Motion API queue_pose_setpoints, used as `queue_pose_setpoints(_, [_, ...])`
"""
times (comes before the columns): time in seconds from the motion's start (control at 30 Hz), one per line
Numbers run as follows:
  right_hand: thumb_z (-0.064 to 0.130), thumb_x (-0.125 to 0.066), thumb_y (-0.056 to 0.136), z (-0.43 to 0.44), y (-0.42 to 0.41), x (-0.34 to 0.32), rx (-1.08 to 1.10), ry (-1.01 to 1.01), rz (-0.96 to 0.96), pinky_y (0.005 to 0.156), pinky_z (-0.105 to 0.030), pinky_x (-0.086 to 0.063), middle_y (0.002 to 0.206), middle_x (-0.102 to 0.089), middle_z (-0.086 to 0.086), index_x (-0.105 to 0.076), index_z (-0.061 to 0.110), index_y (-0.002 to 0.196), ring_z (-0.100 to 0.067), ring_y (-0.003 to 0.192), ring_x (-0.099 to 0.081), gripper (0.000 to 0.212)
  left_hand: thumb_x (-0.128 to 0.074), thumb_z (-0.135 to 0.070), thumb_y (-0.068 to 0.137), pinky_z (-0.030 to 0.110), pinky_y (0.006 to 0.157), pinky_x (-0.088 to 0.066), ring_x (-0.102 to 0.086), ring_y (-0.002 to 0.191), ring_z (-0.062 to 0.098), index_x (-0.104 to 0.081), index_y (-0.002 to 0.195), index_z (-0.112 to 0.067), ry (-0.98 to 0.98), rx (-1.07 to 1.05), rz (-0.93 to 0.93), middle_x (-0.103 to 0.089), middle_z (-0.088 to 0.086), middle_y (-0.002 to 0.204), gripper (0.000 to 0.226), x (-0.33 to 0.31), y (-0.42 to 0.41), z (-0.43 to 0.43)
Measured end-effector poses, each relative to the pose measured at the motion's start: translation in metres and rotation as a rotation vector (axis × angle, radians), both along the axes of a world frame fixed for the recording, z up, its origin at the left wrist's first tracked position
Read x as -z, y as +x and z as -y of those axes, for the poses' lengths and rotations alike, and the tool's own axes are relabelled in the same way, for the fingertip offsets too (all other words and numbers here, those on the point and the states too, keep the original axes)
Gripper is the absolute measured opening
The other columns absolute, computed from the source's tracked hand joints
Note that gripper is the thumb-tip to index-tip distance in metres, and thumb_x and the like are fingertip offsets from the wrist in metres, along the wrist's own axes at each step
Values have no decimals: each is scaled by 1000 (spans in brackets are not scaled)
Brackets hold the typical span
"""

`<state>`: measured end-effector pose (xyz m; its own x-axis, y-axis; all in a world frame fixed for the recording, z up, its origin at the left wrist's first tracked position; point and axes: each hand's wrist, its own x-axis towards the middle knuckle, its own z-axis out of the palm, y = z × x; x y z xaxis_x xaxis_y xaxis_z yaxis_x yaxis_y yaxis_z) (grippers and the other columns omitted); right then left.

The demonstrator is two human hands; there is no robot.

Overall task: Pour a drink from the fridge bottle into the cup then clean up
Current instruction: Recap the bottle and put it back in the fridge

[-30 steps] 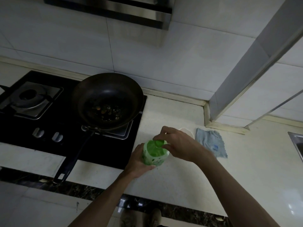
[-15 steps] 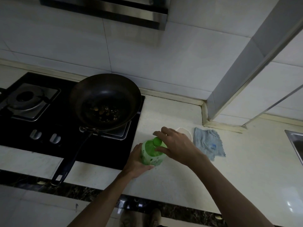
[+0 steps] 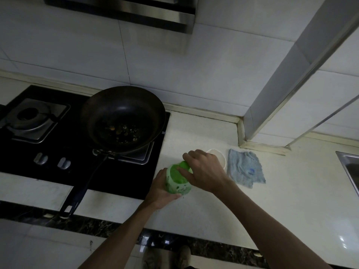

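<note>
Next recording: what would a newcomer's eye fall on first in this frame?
The bright green bottle at the front of the counter stands out in the dim kitchen: the left hand holds its body while the right hand pinches its cap. To its left, a dark wok with food scraps sits on the black stove. Beyond the right hand are a white cup and a crumpled blue cloth.
</note>
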<state>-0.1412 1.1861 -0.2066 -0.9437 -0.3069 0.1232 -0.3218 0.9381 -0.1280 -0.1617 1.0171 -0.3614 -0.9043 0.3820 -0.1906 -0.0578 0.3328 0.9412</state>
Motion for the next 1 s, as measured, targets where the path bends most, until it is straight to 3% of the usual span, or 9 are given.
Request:
queue_pose_setpoints(0.07, [54, -32, 93, 5, -2, 5, 59, 9, -29, 48, -32, -46, 63, -58, -3, -58, 10, 74, -22, 55, -57, 55, -91, -21, 51, 43, 83, -59, -63, 107, 11, -51, 113, -43, 9, -3, -6, -58, -3, 117, 78, 1, 0, 0])
queue_pose_setpoints(0.13, [59, -30, 92, 3, -4, 7, 73, 8, -5, 51, -33, -46, 64, -59, -3, -58, 10, 75, -22, 57, -57, 58, -91, -19, 51, 42, 84, -59, -62, 107, 11, -52, 115, -38, 6, -1, -3, -58, -2, 117, 77, 0, 0, 0])
queue_pose_setpoints(0.27, [42, -55, 96, -11, 1, -2, -111, -62, 153, 72, -36, -53, 108, -61, -6, -54, 13, 127, -21, 93, -59, 42, -92, -22, 51, 40, 82, -60, -63, 105, 10, -53, 116, -30, -9, 1, -3, -59, -4, 115, 76, 1, -1, 0])
queue_pose_setpoints(0.33, [30, -55, 98, -15, 3, -4, -167, -51, 175, 79, -38, -54, 117, -57, -7, -51, 14, 135, -22, 102, -57, 40, -92, -22, 52, 37, 82, -60, -62, 104, 7, -53, 115, -30, -20, -4, -2, -59, -6, 113, 75, -1, 0, 0])
queue_pose_setpoints(0.57, [35, -56, 97, -11, -7, -7, -122, -116, 231, 73, -38, -51, 103, -62, -8, -55, 9, 111, -26, 88, -62, 30, -93, -19, 52, 34, 82, -60, -63, 105, 7, -54, 115, -29, -22, -2, 15, -60, -6, 114, 75, -3, -1, -1])
queue_pose_setpoints(0.77, [38, -53, 98, -3, -3, 2, -45, -123, 142, 65, -34, -49, 90, -63, -7, -53, 9, 104, -23, 73, -60, 29, -93, -16, 50, 36, 79, -60, -63, 103, 8, -54, 113, -29, -20, -17, 12, -58, -7, 113, 75, -5, 0, -1])
queue_pose_setpoints(0.9, [44, -54, 97, 1, 6, 18, 105, -215, 96, 67, -33, -53, 100, -64, -6, -53, 11, 108, -22, 79, -63, 35, -92, -16, 51, 36, 78, -60, -63, 103, 6, -54, 116, -28, -20, -20, 4, -58, -7, 113, 77, -5, 2, -1])
queue_pose_setpoints(1.0, [48, -61, 91, 5, 16, 36, 258, -371, 75, 76, -27, -48, 111, -58, -1, -55, 14, 115, -13, 92, -52, 42, -91, -19, 50, 36, 78, -61, -63, 102, 5, -52, 117, -31, -22, -10, 24, -59, -9, 114, 78, -6, 3, -2])
